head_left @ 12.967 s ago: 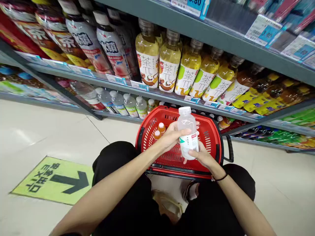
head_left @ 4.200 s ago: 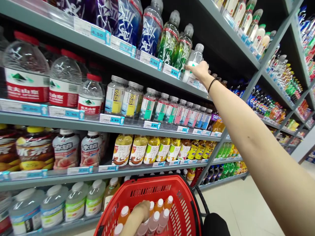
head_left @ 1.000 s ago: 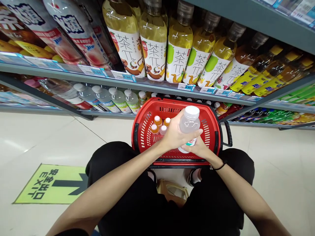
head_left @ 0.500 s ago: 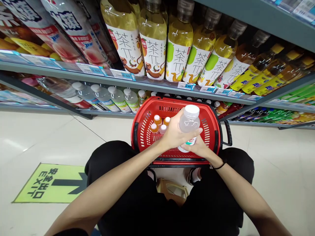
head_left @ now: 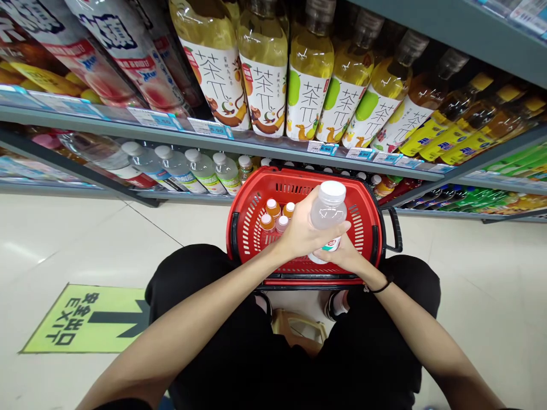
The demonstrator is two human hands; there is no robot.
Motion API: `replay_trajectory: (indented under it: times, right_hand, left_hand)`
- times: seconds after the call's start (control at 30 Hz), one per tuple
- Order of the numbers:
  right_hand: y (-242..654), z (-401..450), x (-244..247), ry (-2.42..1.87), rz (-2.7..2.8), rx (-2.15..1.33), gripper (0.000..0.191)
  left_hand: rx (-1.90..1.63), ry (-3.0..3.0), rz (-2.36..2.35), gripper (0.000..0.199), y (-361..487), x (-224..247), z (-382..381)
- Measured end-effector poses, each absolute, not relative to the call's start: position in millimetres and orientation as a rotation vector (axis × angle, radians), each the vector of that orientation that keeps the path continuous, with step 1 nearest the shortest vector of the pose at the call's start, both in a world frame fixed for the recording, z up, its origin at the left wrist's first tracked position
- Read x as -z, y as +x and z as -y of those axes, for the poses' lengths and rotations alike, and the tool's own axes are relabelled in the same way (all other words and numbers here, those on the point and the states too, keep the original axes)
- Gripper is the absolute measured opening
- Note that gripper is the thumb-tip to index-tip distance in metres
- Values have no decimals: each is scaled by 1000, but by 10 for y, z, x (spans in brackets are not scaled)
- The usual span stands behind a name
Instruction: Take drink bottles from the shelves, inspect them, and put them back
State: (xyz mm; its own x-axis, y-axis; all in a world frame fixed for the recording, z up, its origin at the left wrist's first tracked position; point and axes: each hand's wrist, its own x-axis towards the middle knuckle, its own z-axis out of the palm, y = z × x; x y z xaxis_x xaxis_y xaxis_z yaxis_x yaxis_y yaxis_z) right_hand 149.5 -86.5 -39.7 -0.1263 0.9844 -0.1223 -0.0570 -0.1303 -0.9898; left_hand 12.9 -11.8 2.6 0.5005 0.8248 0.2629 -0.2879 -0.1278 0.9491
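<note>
A clear plastic bottle (head_left: pixel 328 215) with a white cap is held between my two hands, tilted slightly, over the red shopping basket (head_left: pixel 245 196). My left hand (head_left: pixel 301 228) wraps round its upper body from the left, thumb across the front. Lower down, my right hand (head_left: pixel 345 255) grips it from the right and partly hides behind the left. Part of a white label with green and red print shows between the hands. Inside the basket, left of my hands, stand several small bottles (head_left: pixel 268 222) with orange contents and pale caps.
Ahead is a drinks shelf (head_left: pixel 273 145) with large tea bottles (head_left: pixel 307 85) above and water bottles (head_left: pixel 173 162) on the lower level. The basket's black handle (head_left: pixel 395 230) juts out at right. A green exit sign (head_left: pixel 81 319) lies on the floor at left.
The view has shifted very slightly. Both hands keep the same hold on the bottle, and nothing else has visibly moved.
</note>
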Motion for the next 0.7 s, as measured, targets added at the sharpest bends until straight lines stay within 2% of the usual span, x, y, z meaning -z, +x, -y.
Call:
replay_trajectory:
  times: [0.2, 0.37, 0.53, 0.7]
  right_hand:
    - [1471, 876, 385, -1230, 1137, -1398, 96]
    - [1491, 864, 362, -1242, 1176, -1480, 85]
    - [1506, 861, 357, -1265, 1182, -1454, 93]
    - [1504, 862, 369, -1224, 1169, -1474, 90]
  left_hand:
    - [-1047, 1365, -540, 55, 145, 4, 114]
    - [-1008, 1359, -543, 62, 149, 31, 113]
    - [-1003, 1363, -556, 60, 149, 69, 119]
    - [-1003, 1329, -558, 59, 155, 57, 131]
